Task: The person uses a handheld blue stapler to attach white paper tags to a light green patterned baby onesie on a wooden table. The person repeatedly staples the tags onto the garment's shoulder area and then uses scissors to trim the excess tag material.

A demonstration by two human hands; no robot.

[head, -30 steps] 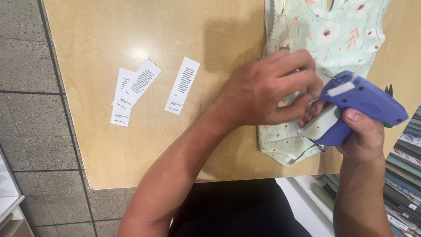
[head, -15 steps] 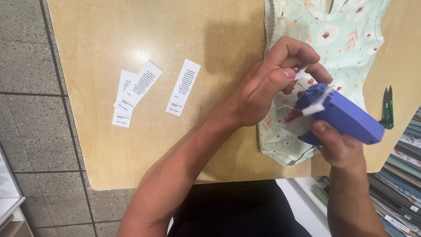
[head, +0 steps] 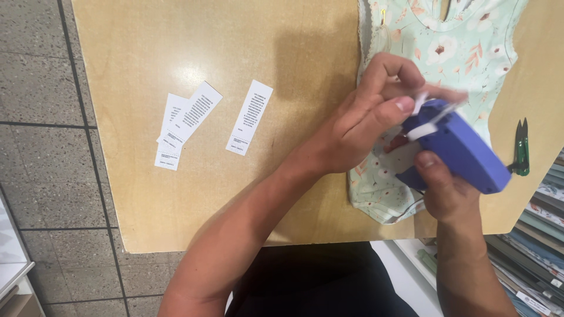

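Note:
My right hand grips a blue tagging gun by its handle, held above a mint floral garment lying on the wooden table. My left hand is at the gun's front end, thumb and fingers pinching a small white strip on top of the nose. The gun points to the upper left. The hands and gun hide part of the garment's lower half.
Three white paper tags lie to the left: two overlapping and one alone. Green thread snips rest near the table's right edge. Stacked folded items sit below at the right. Tiled floor is on the left.
The gun has been lifted and turned from lying over the garment's lower edge. My left hand left the fabric and now pinches the white strip at the gun's nose.

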